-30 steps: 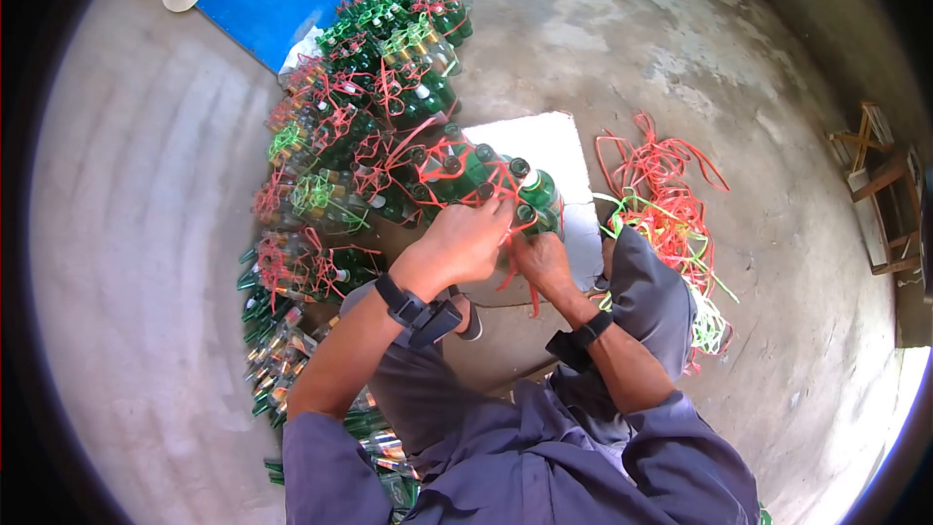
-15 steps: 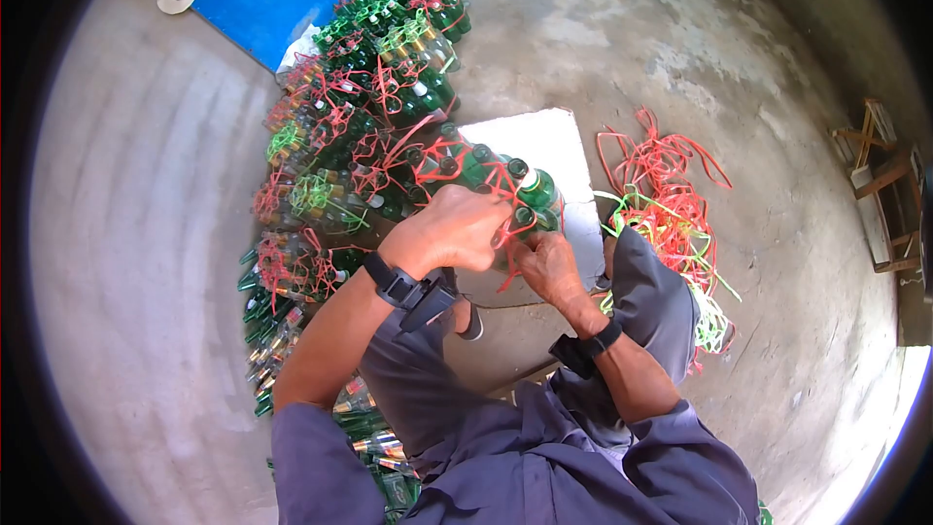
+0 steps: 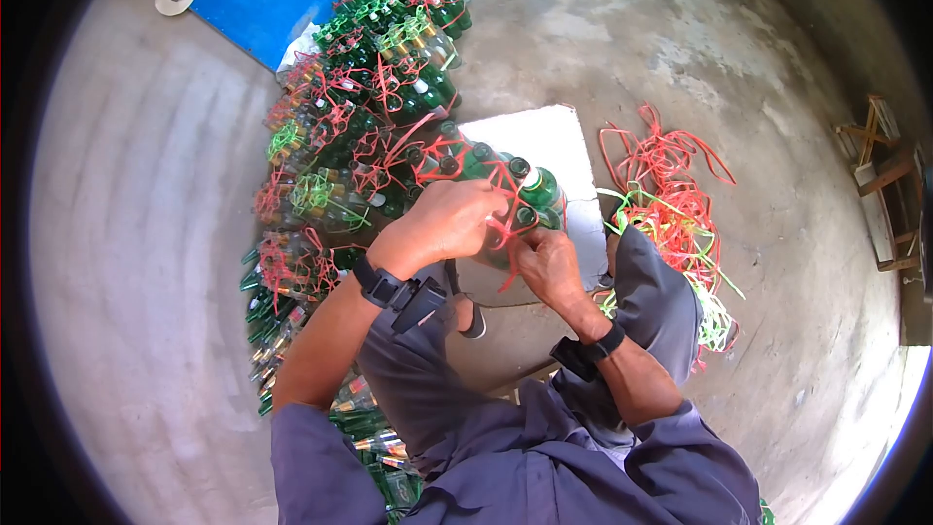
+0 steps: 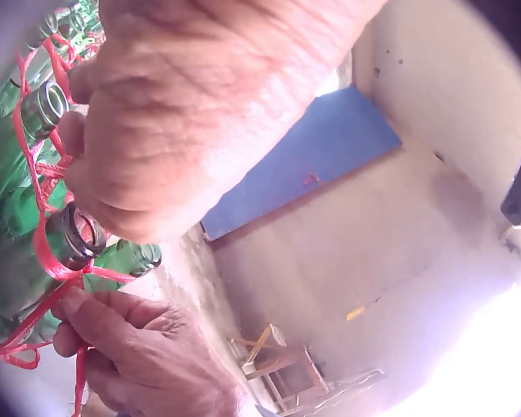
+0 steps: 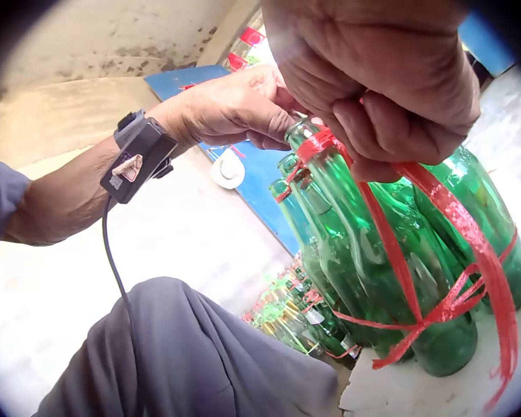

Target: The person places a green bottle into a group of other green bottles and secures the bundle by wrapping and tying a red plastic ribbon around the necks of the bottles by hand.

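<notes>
Several green bottles (image 3: 546, 187) stand in a bundle, red ribbon (image 5: 460, 228) wound round their necks and bodies. At the necks on the near side, my left hand (image 3: 442, 224) grips ribbon with curled fingers; its fingertips are partly hidden in the left wrist view. My right hand (image 3: 552, 267) is just to the right and lower, its thumb and fingers pinching red ribbon (image 4: 48, 313) beside an open bottle mouth (image 4: 76, 234). Loose ribbon ends hang below that hand in the right wrist view.
The bundle stands on a white board (image 3: 578, 160). Many tied bottles (image 3: 335, 117) crowd the left side, with loose ones lying nearer. A heap of red and green ribbon (image 3: 671, 209) lies right of the board. Wooden frames (image 3: 880, 175) stand by the right wall.
My left hand has drawn back a little to the left, away from my right hand. My right hand has shifted slightly and stays at the near bottle.
</notes>
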The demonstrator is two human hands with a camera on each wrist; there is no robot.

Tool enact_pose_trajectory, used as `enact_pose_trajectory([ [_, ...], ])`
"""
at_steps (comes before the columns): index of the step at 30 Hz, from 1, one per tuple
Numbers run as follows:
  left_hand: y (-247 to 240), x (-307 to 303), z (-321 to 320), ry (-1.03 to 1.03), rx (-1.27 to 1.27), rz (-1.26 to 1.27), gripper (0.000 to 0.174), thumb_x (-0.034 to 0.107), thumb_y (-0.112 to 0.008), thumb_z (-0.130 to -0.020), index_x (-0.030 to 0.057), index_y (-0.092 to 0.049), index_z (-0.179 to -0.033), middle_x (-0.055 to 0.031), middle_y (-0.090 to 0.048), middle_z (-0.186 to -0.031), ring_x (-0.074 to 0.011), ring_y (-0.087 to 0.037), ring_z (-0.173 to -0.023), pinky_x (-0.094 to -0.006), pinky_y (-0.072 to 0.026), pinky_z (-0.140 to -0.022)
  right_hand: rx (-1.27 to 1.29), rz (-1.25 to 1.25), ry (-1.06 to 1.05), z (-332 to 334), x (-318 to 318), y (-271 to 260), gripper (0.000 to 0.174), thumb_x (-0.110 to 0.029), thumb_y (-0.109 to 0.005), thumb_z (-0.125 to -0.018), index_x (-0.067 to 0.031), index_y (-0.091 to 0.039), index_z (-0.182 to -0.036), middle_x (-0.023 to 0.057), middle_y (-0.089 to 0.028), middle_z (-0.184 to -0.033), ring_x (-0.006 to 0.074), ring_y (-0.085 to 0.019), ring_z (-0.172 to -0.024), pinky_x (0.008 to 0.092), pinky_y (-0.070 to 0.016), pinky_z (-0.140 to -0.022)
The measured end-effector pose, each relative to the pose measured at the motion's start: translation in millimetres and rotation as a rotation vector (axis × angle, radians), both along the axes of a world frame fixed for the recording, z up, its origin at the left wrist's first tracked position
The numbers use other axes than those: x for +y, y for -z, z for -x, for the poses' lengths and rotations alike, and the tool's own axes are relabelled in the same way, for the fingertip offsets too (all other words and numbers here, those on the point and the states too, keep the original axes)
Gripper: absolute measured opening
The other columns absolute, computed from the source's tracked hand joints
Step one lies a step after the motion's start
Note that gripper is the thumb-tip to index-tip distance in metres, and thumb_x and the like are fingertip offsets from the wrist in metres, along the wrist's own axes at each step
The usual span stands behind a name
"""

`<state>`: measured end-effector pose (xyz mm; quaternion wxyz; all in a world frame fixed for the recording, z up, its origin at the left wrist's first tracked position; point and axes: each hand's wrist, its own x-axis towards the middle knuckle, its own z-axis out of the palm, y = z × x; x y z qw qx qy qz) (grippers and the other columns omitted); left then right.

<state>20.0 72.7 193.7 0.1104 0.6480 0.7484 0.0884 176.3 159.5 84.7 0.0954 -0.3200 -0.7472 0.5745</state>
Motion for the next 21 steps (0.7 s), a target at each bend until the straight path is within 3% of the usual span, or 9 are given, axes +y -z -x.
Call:
enact_pose_trajectory([
  [8, 6, -5, 6, -0.094, -0.023, -0.13, 0.02, -0.003, -0.063, -0.079, 0.0073, -0.065, -0.096, -0.0122, -0.067, -0.089, -0.0362, -0.066, -0.082, -0.0451, -0.0534, -0.071, 0.139, 0.029, 0.018, -3, 1, -4, 0.031, -0.029, -0.063, -0.094, -0.0003, -0.072, -0.095, 0.0284, -0.067, -0.086, 0.0481, -0.065, -0.089, 0.0509, -0.0517, -0.077],
  [21, 11, 5, 11, -0.138, 0.046, -0.265, 0.021, -0.004, -0.063, -0.083, 0.006, -0.063, -0.102, -0.0158, -0.064, -0.092, -0.0404, -0.065, -0.08, -0.0482, -0.0522, -0.067, 0.117, -0.027, 0.006, -5, 4, -18, 0.029, -0.025, -0.062, -0.093, 0.002, -0.072, -0.093, 0.0294, -0.067, -0.084, 0.0478, -0.066, -0.087, 0.05, -0.0522, -0.075],
])
